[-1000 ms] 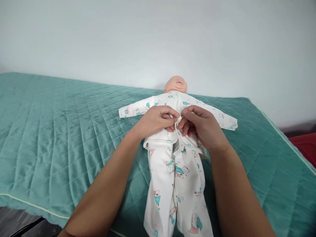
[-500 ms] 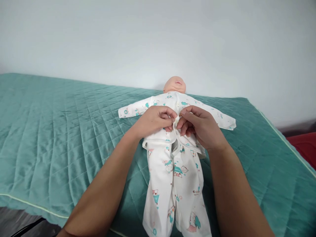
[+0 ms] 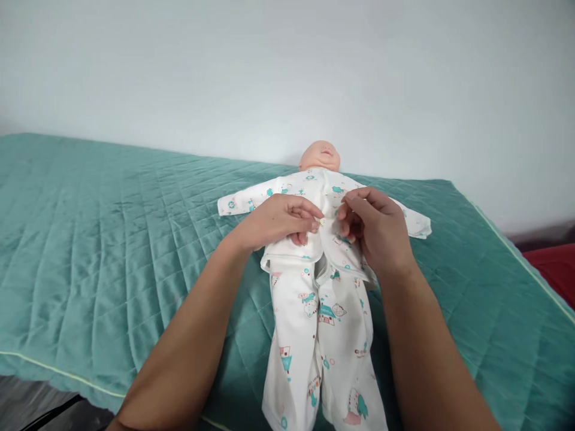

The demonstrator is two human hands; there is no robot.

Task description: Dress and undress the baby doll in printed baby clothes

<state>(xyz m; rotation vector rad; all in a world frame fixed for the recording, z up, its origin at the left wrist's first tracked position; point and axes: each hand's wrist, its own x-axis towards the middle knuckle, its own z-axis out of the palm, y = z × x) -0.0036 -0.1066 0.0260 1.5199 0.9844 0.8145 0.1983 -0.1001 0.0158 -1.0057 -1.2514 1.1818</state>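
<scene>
A baby doll (image 3: 320, 155) lies face up, dressed in a white printed jacket (image 3: 294, 179) and matching trousers (image 3: 291, 305). At the jacket's front opening, my left hand (image 3: 290, 220) is closed, thumb and forefinger pinching the front edge beside a small pale button or snap (image 3: 322, 221). My right hand (image 3: 375, 218) hovers over the other side of the jacket front, a little apart from the opening. Its thumb and forefinger are pressed together and the other fingers curl in; whether anything is between them cannot be made out. The lower jacket front parts above the trousers.
A green quilted cover (image 3: 135, 251) lies under the doll, with a pale piped edge. Behind it rises a plain white wall (image 3: 251, 78). Something red (image 3: 550, 266) stands at the right, and grey floor (image 3: 40, 404) shows at the lower left.
My right hand has moved right, away from the jacket's front opening and from my left hand. The small button or snap shows more plainly. My left hand stays on the edge.
</scene>
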